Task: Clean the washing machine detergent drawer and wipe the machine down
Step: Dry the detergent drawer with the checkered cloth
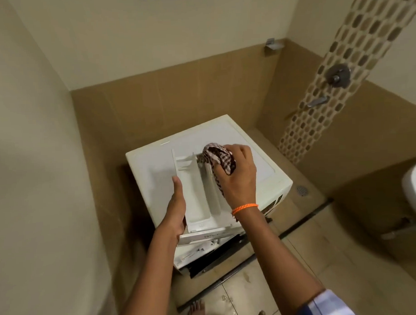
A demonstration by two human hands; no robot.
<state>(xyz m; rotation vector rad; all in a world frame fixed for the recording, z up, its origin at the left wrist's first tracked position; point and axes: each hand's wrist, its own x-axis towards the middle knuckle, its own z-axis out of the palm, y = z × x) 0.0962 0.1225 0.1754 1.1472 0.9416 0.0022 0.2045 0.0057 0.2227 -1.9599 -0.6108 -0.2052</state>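
Fingers of the left hand (178, 205) lay mostly straight and together, thumb up along the left wall of the drawer (198, 193), palm cupped against its near left corner; a bracing hold more than a full wrap, and the fingers under the drawer were hidden. Likely reason: it steadied the drawer so the wiping would not shove it around. The drawer sat pulled right out of the machine, lying lengthwise on the washer (261, 169) top, front panel toward the person and overhanging the near edge a bit. Up there the compartments faced up, open to the cloth. Its empty slot seemed to show as a dark gap in the washer front below, partly hidden.

Right hand (238, 172) was curled shut on a bunched checked cloth (217, 157), knuckles up, cloth wad pressed into the far end of the right compartment, a tail of cloth trailing down along the right wall. Bunching likely got the cloth into the narrow corner. An orange band (244, 208) sat on that wrist.

Judged step: wiping inside the drawer; the machine wipe-down looked not yet done. The floor (242, 288) near the bare feet looked wet in spots.
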